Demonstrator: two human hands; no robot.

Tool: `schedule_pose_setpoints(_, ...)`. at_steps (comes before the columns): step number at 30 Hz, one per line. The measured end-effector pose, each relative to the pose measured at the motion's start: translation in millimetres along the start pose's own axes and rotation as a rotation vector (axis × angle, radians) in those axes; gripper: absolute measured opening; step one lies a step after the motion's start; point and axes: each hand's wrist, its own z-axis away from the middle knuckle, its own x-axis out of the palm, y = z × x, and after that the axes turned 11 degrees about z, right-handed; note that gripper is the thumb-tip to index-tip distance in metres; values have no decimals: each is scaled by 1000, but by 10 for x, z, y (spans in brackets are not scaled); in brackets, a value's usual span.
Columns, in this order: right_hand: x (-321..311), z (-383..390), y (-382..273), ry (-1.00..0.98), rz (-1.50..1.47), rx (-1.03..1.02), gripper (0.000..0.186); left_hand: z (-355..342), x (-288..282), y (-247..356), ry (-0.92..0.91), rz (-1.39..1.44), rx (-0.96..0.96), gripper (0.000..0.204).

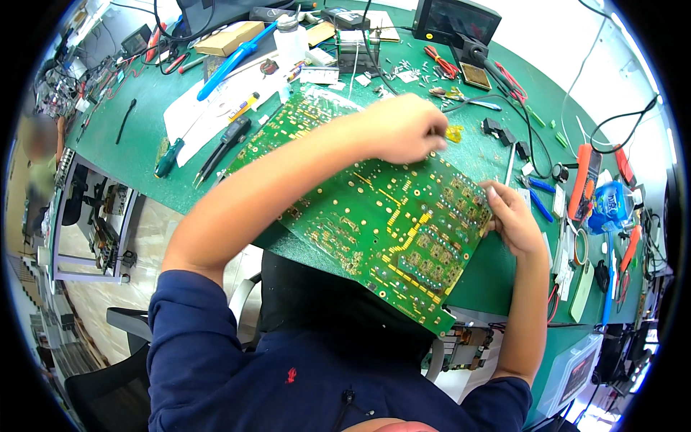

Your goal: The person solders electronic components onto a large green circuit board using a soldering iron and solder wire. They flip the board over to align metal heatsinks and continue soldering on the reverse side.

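A large green circuit board (374, 216) with gold pads lies tilted across the near edge of the green workbench (144, 144), its near corner hanging over my lap. My left hand (403, 129) reaches across to the board's far edge, fingers curled and pinched together on the surface; whether a small part sits in them I cannot tell. My right hand (509, 216) grips the board's right edge, thumb on top.
Blue soldering iron (234, 61), black pliers (219, 151) and a green-handled screwdriver (167, 160) lie left of the board. An orange multimeter (584, 180), blue cutters (540, 201) and cables crowd the right. A dark instrument (455, 20) stands at the back. Another person sits far left.
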Motion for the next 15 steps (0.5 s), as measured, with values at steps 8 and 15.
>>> schedule_pose_setpoints(8,0,-40,5,-14,-28,45,48,335,-793,-417,236,-312,-385,24)
schedule_pose_setpoints(15,6,-42,20,10,-49,46,62,458,-708,-672,146,-220,-375,26)
